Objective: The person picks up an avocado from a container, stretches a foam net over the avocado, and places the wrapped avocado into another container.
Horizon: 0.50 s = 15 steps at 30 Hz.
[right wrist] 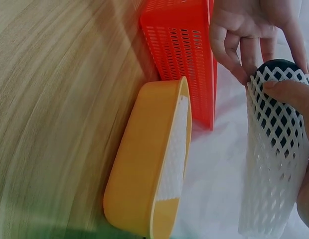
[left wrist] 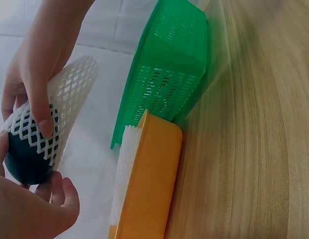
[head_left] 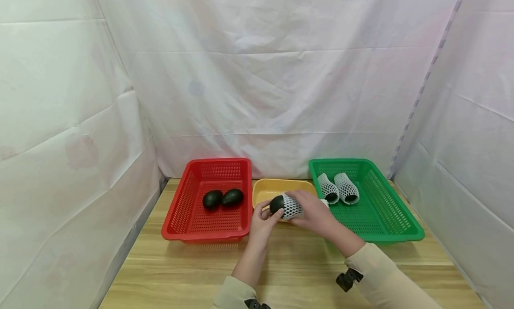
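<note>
Two-handed, holds a dark avocado point(head_left: 275, 204), partly in a white net point(head_left: 292, 207), above the yellow tray point(head_left: 281, 185) near the worktop's point(head_left: 192, 273) back edge. Clamps fingers of the left hand point(head_left: 262, 224) on the bare end and of the right hand point(head_left: 315, 210) on the net.

A head-worn camera looks forward and down; nearer, sideways-turned wrist cameras share a dark oval foam-netted fruit point(left wrist: 27, 158), left facing a green perforated plastic basket point(left wrist: 169, 64), right a red perforated plastic basket point(right wrist: 184, 47).
</note>
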Tool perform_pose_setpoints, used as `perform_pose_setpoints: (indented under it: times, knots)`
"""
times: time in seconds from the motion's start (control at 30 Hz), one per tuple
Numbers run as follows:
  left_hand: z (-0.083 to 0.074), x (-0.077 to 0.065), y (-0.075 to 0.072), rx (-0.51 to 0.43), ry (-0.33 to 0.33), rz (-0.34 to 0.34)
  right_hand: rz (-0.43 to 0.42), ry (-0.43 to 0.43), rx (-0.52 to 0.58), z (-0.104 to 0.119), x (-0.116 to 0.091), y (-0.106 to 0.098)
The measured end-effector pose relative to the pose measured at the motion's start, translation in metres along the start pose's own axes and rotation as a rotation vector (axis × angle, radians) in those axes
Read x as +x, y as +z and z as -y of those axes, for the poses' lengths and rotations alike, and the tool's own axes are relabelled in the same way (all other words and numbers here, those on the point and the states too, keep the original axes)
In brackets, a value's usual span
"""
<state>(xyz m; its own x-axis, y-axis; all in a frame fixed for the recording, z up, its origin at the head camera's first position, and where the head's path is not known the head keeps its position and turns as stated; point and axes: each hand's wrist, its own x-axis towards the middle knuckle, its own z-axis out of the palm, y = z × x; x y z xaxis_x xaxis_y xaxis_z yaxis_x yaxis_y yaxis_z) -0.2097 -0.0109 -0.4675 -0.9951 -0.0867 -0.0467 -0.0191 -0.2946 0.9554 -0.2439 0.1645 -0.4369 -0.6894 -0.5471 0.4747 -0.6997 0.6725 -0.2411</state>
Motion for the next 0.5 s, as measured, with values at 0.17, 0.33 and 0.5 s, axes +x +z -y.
perform_pose_setpoints:
  times: [0.17,0.33,0.5]
  knots:
    - [-0.0025,-0.0029,0.0023,0.007,0.03,0.018,-0.036,-0.024,0.003,0.0011,0.0021,0.0016]
    - [-0.0025,-0.0053,0.0035,0.005,0.017,0.046,-0.049,-0.019,-0.001,0.0033,0.0037,0.0014]
    - [-0.0027,-0.007,0.0024,-0.055,-0.011,0.007,-0.047,0.003,-0.02,0.0053,0.0037,-0.0001]
